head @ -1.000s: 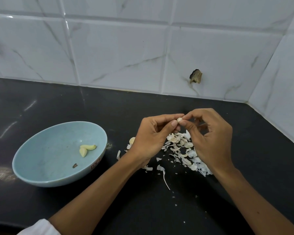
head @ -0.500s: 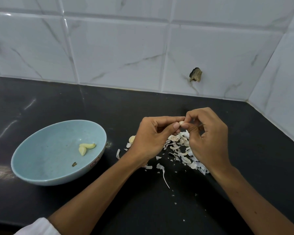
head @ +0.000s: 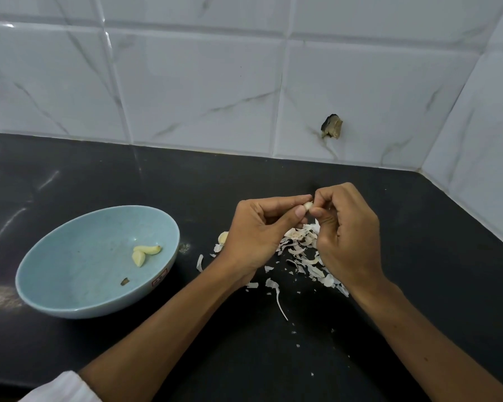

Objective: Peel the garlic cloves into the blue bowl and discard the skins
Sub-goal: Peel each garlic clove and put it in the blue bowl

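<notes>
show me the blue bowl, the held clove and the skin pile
blue bowl (head: pixel 76 256): head view, bare inner wall
held clove (head: pixel 307 205): head view, its exposed pale end
skin pile (head: pixel 299 242): head view, middle of heap

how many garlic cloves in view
4: two peeled cloves in the blue bowl, one held clove between left hand and right hand, one loose clove on the countertop behind the left hand. Others may hide under skins.
</notes>
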Available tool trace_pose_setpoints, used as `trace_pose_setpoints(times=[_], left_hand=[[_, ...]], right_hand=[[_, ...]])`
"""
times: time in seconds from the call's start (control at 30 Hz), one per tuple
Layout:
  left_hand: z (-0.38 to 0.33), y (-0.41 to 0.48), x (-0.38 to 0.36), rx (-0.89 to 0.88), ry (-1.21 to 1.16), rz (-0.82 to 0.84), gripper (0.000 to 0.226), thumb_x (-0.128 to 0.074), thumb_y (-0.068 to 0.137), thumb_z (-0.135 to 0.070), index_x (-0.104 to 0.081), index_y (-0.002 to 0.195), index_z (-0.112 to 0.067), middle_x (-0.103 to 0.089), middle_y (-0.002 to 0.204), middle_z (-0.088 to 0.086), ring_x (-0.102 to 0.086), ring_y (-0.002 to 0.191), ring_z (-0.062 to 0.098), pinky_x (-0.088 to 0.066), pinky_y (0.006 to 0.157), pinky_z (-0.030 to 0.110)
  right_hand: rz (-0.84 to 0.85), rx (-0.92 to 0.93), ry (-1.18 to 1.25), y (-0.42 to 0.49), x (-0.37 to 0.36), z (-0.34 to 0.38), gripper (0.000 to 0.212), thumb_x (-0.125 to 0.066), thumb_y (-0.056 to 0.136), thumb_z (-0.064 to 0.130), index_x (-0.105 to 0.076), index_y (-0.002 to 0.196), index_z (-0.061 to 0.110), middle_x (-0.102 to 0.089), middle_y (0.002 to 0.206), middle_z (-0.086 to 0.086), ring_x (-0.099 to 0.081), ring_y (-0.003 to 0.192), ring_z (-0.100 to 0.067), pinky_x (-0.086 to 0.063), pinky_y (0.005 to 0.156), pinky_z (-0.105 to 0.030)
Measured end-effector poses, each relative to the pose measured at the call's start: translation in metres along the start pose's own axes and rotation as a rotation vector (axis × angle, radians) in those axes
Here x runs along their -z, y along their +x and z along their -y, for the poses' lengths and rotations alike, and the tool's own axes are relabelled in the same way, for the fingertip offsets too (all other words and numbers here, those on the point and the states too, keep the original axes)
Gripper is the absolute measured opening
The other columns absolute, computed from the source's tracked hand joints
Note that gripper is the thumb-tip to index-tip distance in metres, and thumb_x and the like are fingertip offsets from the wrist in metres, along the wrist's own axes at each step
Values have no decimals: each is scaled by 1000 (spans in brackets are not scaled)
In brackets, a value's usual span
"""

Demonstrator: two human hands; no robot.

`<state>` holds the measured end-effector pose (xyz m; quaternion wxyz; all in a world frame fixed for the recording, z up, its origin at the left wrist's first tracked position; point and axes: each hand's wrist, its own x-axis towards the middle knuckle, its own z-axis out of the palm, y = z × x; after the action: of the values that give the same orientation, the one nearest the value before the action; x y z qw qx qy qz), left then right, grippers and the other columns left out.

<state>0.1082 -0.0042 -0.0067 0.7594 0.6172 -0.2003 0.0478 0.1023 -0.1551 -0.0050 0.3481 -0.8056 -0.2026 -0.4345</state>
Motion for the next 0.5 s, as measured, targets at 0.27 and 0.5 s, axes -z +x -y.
trace_pose_setpoints(times=[0.27, 0.5], left_hand=[[-5, 1, 0, 85, -182, -79, 29, -75, 82, -16, -76, 110, -10, -78, 102, 12, -74, 96, 19, -58, 90, 26], [-9, 3, 5, 105, -203, -107, 29, -76, 83, -12, -74, 112, -8, -78, 104, 10, -74, 103, 17, -57, 87, 23]], right_hand=[[37, 38, -85, -1, -1, 4, 17, -59, 89, -3, -60, 83, 12, -52, 87, 15, -55, 75, -1, -45, 61, -18], [12, -7, -39, 2, 2, -3, 19, -60, 89, -11, -59, 85, 8, -55, 86, 4, -52, 77, -5, -42, 66, -15]])
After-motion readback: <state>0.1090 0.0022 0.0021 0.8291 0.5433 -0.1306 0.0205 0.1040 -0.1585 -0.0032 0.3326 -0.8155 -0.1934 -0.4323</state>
